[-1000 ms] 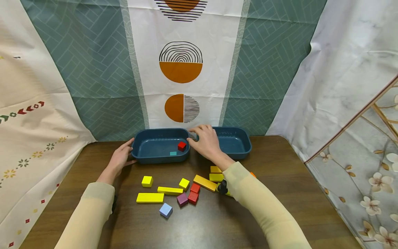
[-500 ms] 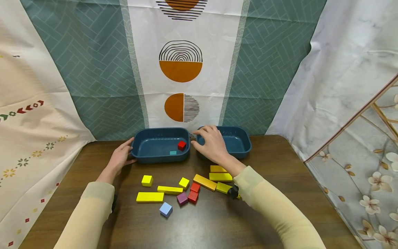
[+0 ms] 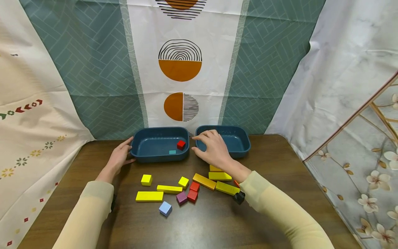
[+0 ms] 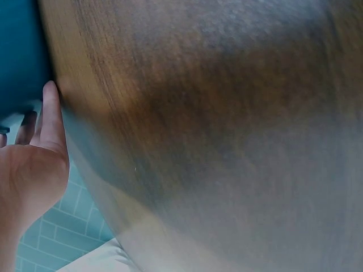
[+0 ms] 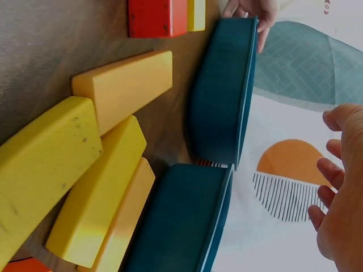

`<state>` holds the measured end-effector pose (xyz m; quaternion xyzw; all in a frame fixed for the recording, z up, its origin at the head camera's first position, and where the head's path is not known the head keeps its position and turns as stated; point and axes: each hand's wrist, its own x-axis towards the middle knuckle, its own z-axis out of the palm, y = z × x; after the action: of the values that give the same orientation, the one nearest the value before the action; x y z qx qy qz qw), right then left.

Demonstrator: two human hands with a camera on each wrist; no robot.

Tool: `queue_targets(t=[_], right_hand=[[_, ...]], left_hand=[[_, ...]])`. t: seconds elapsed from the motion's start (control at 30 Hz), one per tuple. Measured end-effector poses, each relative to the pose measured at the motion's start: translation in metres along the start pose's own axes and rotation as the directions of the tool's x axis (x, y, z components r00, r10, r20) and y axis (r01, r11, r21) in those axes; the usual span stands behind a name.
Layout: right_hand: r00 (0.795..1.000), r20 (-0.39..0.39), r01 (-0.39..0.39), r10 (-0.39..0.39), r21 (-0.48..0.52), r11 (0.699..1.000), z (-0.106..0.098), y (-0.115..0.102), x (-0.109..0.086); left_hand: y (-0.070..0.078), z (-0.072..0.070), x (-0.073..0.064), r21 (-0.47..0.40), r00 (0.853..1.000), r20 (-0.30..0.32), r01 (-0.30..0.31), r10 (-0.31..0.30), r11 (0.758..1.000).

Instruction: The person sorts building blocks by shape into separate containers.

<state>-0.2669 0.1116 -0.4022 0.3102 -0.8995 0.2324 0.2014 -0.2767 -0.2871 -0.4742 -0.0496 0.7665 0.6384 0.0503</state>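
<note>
A dark blue tray (image 3: 160,159) stands at the back of the table, with a red cube (image 3: 181,145) and a small flat teal piece (image 3: 172,152) inside. My left hand (image 3: 117,157) touches its left end with fingers extended. Beside it, a gap apart, is a second blue tray (image 3: 244,148), partly hidden behind my right hand (image 3: 214,148). That hand hovers over the second tray's left end, fingers loosely bent and thumb apart, holding nothing. In the right wrist view, the right hand's fingers (image 5: 334,170) are spread in the air past the tray rims.
Several blocks lie in front of the trays: a yellow cube (image 3: 147,180), a long yellow block (image 3: 149,196), an orange block (image 3: 204,181), a purple cube (image 3: 181,198) and a light blue cube (image 3: 165,209). A patterned cloth (image 3: 102,76) hangs behind the table.
My right hand has moved rightward, away from the right end of the first tray, to above the second tray. The left hand and the blocks stay in place.
</note>
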Motion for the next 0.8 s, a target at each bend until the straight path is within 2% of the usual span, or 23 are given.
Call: queue_targets(t=[0.33,0.6,0.8], right_hand=[[0.997,0.056,0.045,-0.046,0.012,0.999,0.000,-0.003,-0.017],[0.994,0.109,0.026,-0.026,0.002,1.000,-0.005,-0.002,-0.028],[0.993,0.113,0.030,-0.030,0.000,1.000,-0.009,0.001,-0.035]], left_hand=[[0.000,0.000,0.000,0.012,1.000,0.001,-0.002,0.002,1.000],[0.001,0.001,0.000,0.017,1.000,-0.003,-0.001,0.001,1.000],[0.001,0.001,-0.001,0.014,1.000,-0.007,-0.002,0.002,1.000]])
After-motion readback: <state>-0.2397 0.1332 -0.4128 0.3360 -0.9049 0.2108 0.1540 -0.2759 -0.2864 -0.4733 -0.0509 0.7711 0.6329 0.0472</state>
